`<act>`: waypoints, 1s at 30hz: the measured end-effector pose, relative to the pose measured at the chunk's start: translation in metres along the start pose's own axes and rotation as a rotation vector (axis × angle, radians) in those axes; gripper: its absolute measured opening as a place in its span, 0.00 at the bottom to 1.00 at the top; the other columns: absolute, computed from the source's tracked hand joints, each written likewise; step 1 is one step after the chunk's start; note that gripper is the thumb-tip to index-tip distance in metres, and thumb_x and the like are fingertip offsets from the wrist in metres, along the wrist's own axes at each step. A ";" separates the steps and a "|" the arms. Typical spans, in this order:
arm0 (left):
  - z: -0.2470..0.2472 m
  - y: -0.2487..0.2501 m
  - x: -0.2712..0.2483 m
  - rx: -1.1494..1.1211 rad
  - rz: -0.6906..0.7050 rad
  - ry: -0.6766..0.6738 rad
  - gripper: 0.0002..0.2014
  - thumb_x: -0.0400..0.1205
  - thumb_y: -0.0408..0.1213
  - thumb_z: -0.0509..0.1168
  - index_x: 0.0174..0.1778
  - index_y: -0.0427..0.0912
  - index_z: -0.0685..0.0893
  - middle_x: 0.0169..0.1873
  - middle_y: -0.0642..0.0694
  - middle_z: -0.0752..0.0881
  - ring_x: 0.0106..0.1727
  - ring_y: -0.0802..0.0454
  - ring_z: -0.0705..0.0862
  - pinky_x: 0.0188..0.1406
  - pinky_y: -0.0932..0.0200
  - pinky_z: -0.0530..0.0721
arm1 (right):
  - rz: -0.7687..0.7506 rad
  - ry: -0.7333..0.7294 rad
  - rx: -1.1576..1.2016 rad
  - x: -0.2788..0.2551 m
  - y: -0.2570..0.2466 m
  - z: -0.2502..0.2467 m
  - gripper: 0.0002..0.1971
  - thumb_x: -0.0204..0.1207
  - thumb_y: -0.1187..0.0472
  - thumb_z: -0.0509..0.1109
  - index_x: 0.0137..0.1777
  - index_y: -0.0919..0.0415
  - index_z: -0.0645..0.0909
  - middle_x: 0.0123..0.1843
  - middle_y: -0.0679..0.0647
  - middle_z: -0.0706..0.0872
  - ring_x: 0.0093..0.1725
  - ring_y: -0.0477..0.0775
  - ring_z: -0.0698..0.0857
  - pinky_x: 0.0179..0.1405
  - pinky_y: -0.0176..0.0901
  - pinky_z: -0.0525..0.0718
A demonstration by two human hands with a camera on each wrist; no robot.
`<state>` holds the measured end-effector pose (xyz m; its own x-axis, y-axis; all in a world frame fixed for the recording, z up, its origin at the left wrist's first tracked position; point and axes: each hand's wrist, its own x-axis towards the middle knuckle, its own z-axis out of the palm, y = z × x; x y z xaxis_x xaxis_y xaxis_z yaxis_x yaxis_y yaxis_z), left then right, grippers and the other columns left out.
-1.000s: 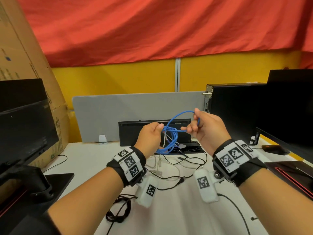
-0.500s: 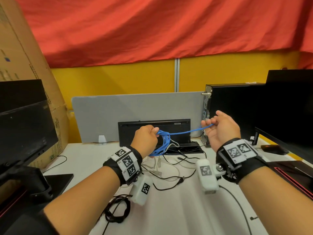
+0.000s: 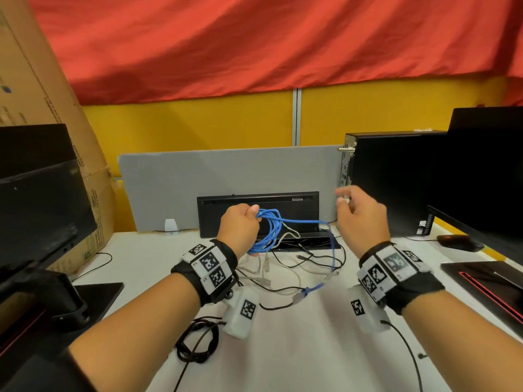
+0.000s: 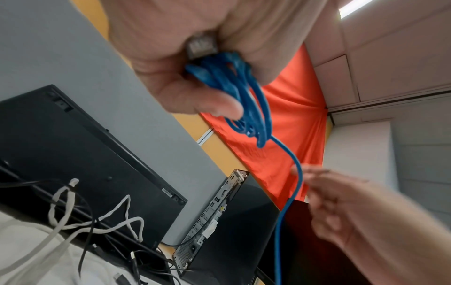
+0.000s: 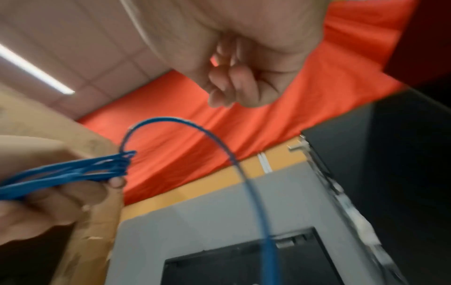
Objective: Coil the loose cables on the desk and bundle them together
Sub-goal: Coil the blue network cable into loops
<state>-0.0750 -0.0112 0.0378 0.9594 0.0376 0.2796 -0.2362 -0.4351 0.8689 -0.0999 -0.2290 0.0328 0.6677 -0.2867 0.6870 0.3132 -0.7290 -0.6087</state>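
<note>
Left hand [image 3: 240, 226] grips the coiled blue cable [image 3: 268, 230] in a closed grip above the tabletop [image 3: 283, 349] — loops bunched in the fist, one free strand arcing right, then dropping to the tabletop, where its end lies among loose white cables [image 3: 285, 274] and black cables [image 3: 308, 258]. Right hand [image 3: 362, 219] is raised just right of that strand, fingers loosely curled, holding nothing.

No containers in view apart from a cardboard box [image 3: 42, 114] at left; contents cannot be told.

Left wrist view shows a metal plug [image 4: 201, 46] clamped in the fist with the loops — hidden in the head view. Right wrist view shows curled fingers [image 5: 241, 83] clear of the blue strand. Only the head view shows a coiled black cable [image 3: 198, 342] on the near tabletop, plus a keyboard [image 3: 259, 213] standing against the grey divider [image 3: 226, 171].
</note>
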 end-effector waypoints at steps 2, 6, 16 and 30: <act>0.000 0.001 -0.001 -0.002 0.001 0.001 0.21 0.88 0.43 0.55 0.48 0.26 0.81 0.30 0.44 0.74 0.45 0.30 0.86 0.48 0.35 0.87 | -0.323 -0.059 0.001 -0.009 -0.016 -0.003 0.14 0.79 0.61 0.66 0.64 0.54 0.83 0.32 0.37 0.77 0.31 0.33 0.75 0.40 0.32 0.79; 0.004 0.005 -0.003 -0.020 0.008 -0.002 0.21 0.89 0.44 0.54 0.48 0.28 0.82 0.29 0.46 0.74 0.34 0.42 0.82 0.30 0.50 0.88 | -0.542 -0.293 -0.306 -0.021 -0.033 0.000 0.13 0.80 0.57 0.69 0.61 0.59 0.86 0.44 0.49 0.81 0.39 0.49 0.82 0.41 0.42 0.83; 0.022 0.013 -0.016 -0.357 0.022 -0.080 0.17 0.90 0.44 0.52 0.42 0.40 0.79 0.24 0.50 0.70 0.17 0.60 0.70 0.20 0.64 0.73 | -0.121 -0.199 0.147 -0.019 -0.029 0.015 0.07 0.78 0.60 0.71 0.49 0.56 0.91 0.37 0.49 0.90 0.38 0.47 0.89 0.45 0.45 0.90; 0.043 0.015 -0.012 -0.320 0.147 0.130 0.16 0.89 0.42 0.53 0.39 0.44 0.79 0.35 0.47 0.82 0.37 0.51 0.83 0.42 0.52 0.85 | 0.464 -0.391 0.728 -0.037 -0.070 0.009 0.08 0.78 0.61 0.71 0.45 0.65 0.88 0.47 0.66 0.90 0.49 0.62 0.90 0.54 0.61 0.88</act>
<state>-0.0836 -0.0566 0.0305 0.8889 0.1182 0.4426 -0.4260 -0.1420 0.8935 -0.1399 -0.1620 0.0466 0.9689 -0.1258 0.2129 0.2159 0.0100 -0.9764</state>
